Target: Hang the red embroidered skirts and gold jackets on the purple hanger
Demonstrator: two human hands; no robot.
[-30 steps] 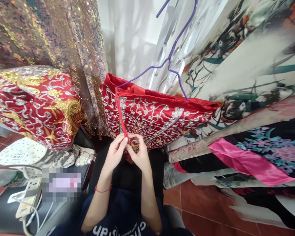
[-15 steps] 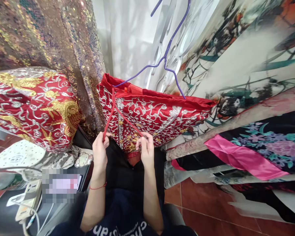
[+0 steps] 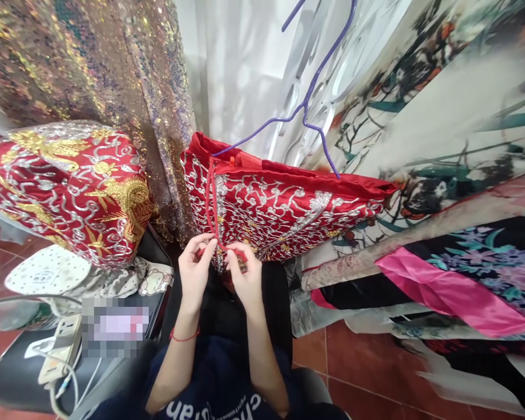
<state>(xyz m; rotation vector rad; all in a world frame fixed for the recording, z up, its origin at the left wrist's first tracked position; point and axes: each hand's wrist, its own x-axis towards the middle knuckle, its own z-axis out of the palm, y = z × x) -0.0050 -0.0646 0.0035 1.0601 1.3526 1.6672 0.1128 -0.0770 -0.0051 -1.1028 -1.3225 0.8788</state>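
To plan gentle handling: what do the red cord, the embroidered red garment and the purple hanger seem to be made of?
Red cord: fabric, fairly matte; it bends limply.
Embroidered red garment: probably satin, from the smooth sheen where it is plain; its glittering silver and gold decoration may be metallic thread.
Purple hanger: perhaps plastic-coated wire, being thin, smooth and slightly glossy.

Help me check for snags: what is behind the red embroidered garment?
Behind the garment, sequined fabric shows at left, white fabric above and leaf-printed fabric at right; whatever its embroidered body covers cannot be seen.
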